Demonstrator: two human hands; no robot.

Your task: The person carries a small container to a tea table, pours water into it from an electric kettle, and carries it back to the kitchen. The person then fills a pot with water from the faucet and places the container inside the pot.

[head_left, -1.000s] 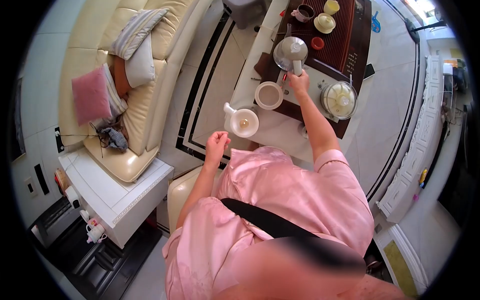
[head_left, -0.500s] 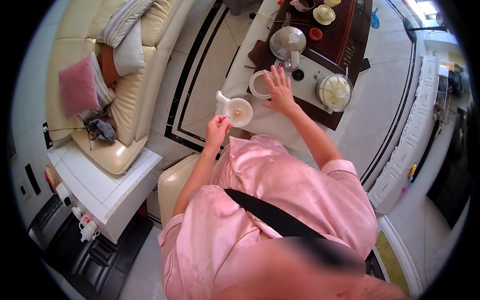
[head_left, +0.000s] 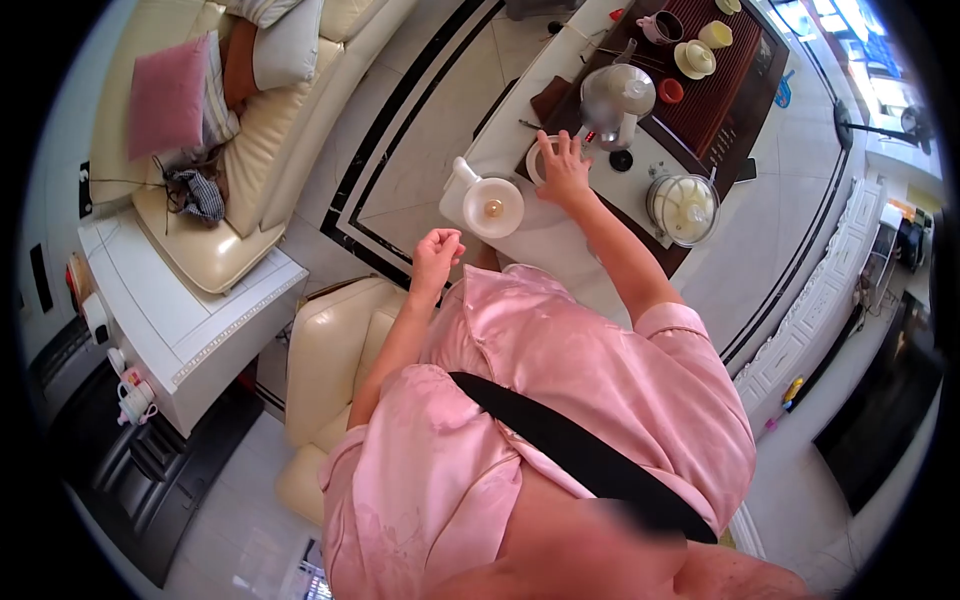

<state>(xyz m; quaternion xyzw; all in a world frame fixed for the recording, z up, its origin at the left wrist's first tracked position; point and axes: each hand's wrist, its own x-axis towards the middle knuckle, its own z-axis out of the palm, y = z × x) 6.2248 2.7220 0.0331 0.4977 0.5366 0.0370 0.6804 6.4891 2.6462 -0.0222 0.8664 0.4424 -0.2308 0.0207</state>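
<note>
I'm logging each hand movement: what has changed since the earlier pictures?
The right hand let go of the clear, pale-handled kettle and moved left and back, over the white round dish; contact is unclear. The left hand stays by the white handled cup, which stays put.

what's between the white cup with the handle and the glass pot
In the head view, the right forearm crosses that stretch, with pale tabletop beside the white cup and the dark tray's edge beside the glass pot.
</note>
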